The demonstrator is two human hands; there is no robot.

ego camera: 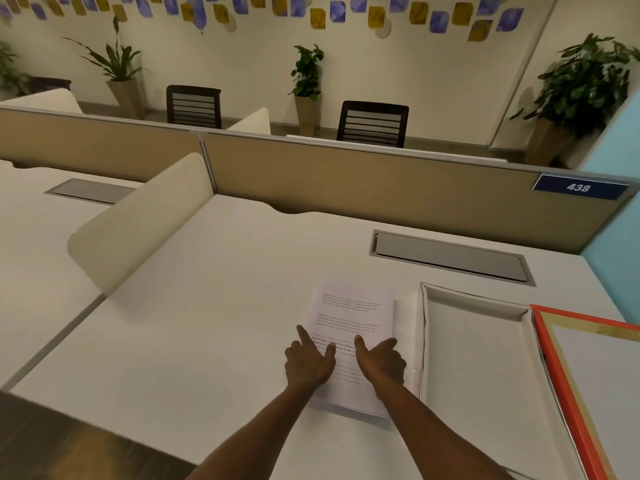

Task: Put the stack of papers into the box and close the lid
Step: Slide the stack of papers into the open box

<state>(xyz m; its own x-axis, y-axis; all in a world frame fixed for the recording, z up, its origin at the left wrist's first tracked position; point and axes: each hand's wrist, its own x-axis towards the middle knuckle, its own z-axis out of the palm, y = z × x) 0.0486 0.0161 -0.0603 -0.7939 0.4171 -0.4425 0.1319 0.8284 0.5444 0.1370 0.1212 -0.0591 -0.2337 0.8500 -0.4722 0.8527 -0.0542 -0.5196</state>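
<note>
Head view showed both hands, left [309,362] and right [381,362], resting loosely on the papers [351,317], grasping nothing. Box [476,341] sat empty, lid [588,375] open; everything remained undone.

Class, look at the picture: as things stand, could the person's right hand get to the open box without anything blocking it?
Probably yes. The right hand rests on the stack of papers, and the open box lies just beside the stack on that same side, with only bare desk between them.

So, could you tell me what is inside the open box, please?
The box shows only its bare pale lining; the stack of papers lies on the desk beside it. Its near end runs out of frame.
</note>
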